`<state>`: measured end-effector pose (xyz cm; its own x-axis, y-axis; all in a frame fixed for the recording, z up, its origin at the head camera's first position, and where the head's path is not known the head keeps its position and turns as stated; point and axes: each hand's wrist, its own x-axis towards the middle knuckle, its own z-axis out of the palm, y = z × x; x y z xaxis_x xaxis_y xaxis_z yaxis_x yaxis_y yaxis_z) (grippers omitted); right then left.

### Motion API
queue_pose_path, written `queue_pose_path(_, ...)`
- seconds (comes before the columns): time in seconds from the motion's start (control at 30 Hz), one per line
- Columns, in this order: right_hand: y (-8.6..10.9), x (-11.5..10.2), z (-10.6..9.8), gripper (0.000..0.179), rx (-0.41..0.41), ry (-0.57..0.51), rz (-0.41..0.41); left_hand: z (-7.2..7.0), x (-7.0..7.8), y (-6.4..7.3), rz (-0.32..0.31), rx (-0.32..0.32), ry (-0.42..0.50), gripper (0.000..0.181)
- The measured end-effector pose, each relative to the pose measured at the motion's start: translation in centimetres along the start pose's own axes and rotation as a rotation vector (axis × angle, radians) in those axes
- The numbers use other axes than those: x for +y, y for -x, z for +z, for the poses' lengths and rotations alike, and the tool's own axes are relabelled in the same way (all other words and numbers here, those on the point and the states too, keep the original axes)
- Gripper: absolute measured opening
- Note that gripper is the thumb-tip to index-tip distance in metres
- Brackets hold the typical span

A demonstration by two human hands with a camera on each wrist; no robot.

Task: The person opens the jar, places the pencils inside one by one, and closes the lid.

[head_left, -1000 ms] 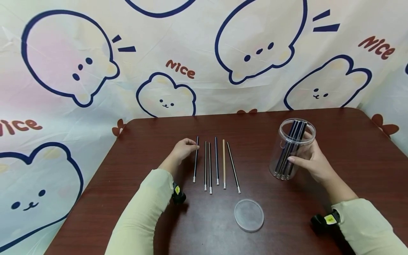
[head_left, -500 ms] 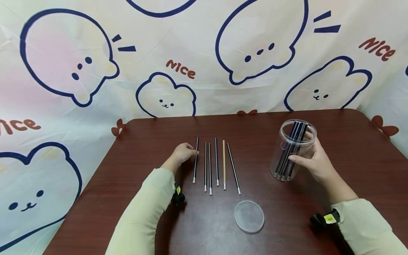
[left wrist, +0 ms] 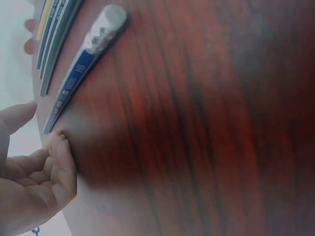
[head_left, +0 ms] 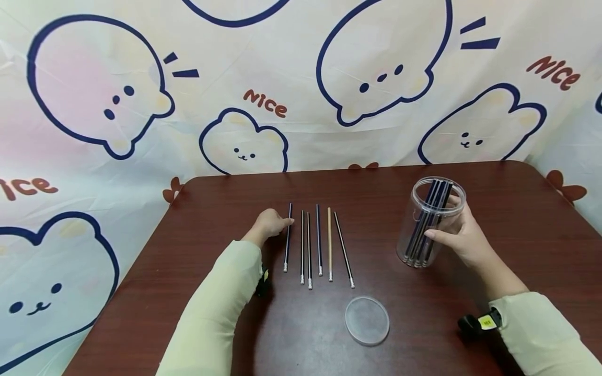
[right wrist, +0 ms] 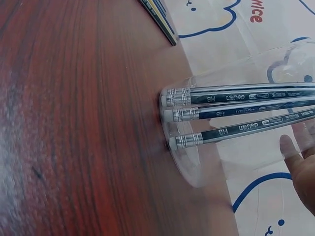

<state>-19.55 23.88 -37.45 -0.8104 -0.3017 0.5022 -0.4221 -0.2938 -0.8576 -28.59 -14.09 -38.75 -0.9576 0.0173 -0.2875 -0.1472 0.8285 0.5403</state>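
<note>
Dark red-brown wood-grain tabletop (head_left: 414, 324), backed by a bear-printed cloth (head_left: 301, 62) lettered "Nice". On it, a clear plastic jar (head_left: 407, 235) with a bundle of dark pencils (head_left: 425, 222) inside, in the grasp of the right hand (head_left: 463, 237), thumb across the wall. Well left of the jar, a blue pencil (head_left: 287, 248), farthest from it in a row; at its far half, the left hand (head_left: 270, 223), loosely bent and not gripping, contact hard to tell. Between that pencil and the jar, five more pencils (head_left: 330, 245), one yellow. On the person's side of the jar and left of it, a round clear lid (head_left: 367, 320). Only in the left wrist view, a gap between thumb and fingers, plus "HB" beside the blue pencil's white eraser (left wrist: 110, 20). Legible only in the right wrist view, "HB" on the jarred pencils.
</note>
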Motion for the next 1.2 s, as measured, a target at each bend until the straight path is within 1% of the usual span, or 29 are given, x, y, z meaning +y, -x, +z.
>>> queue_pose_path(0.1, 0.1, 0.0, 0.0, 0.07, 0.006, 0.01, 0.003, 0.1, 0.2, -0.1, -0.004, 0.014, -0.029, 0.041)
queue_pose_path(0.17, 0.0, 0.0, 0.1, 0.07, 0.014, 0.028, 0.005, 0.1, 0.4, -0.1, -0.019, 0.023, -0.063, 0.037)
queue_pose_path(0.27, -0.1, -0.2, 0.2, 0.071, 0.027, 0.055, 0.009, 0.3, 0.5, -0.6, -0.042, 0.033, -0.109, 0.031)
queue_pose_path(0.37, -0.1, -0.3, 0.2, 0.071, 0.031, 0.069, 0.017, 0.2, 0.4, -0.6, 0.022, 0.041, -0.15, 0.026)
queue_pose_path(0.4, -0.1, -0.3, 0.1, 0.071, 0.031, 0.072, 0.02, 0.4, -0.1, -1.3, 0.051, 0.05, -0.163, 0.027)
queue_pose_path(0.47, -0.1, -0.2, 0.1, 0.071, 0.03, 0.086, 0.023, 0.6, -0.6, -2.0, 0.061, 0.041, -0.179, 0.029)
queue_pose_path(0.5, -0.1, -0.2, 0.0, 0.07, 0.029, 0.089, 0.024, 0.6, -0.7, -2.1, 0.061, 0.036, -0.178, 0.029)
queue_pose_path(0.53, -0.1, -0.2, 0.0, 0.07, 0.028, 0.09, 0.025, 0.8, -0.9, -2.4, 0.038, 0.034, -0.172, 0.031)
queue_pose_path(0.6, 0.0, -0.1, 0.0, 0.07, 0.027, 0.089, 0.025, 0.9, -1.0, -2.8, -0.016, 0.02, -0.147, 0.034)
queue_pose_path(0.63, 0.0, -0.1, 0.0, 0.07, 0.025, 0.084, 0.024, 0.6, -0.5, -2.2, -0.044, 0.006, -0.124, 0.034)
queue_pose_path(0.7, -0.1, -0.1, 0.0, 0.07, 0.017, 0.052, 0.022, 0.2, -0.1, -1.5, -0.037, -0.006, -0.075, 0.039)
queue_pose_path(0.77, 0.0, -0.2, 0.0, 0.07, 0.008, 0.026, 0.019, -0.1, 0.0, -0.9, -0.032, -0.024, 0.011, 0.045)
queue_pose_path(0.87, 0.0, -0.3, -0.1, 0.07, 0.008, 0.016, 0.021, -0.4, -0.1, -0.7, -0.015, -0.048, 0.132, 0.049)
queue_pose_path(0.9, 0.1, -0.3, -0.1, 0.07, 0.014, 0.023, 0.024, -0.5, -0.1, -0.8, -0.019, -0.058, 0.164, 0.048)
queue_pose_path(0.97, 0.2, -0.4, -0.1, 0.07, 0.026, 0.041, 0.032, -0.7, 0.0, -0.8, -0.026, -0.073, 0.221, 0.042)
queue_pose_path(1.07, 0.2, -0.4, 0.0, 0.07, 0.029, 0.055, 0.043, -0.9, 0.2, -0.8, -0.023, -0.08, 0.274, 0.026)
queue_pose_path(1.13, 0.1, -0.3, 0.0, 0.069, 0.021, 0.047, 0.043, -1.3, 0.3, -0.7, -0.016, -0.074, 0.325, 0.015)
queue_pose_path(1.2, 0.1, -0.1, -0.1, 0.069, 0.019, 0.044, 0.048, -1.7, 0.5, -0.7, 0.002, -0.064, 0.371, 0.01)
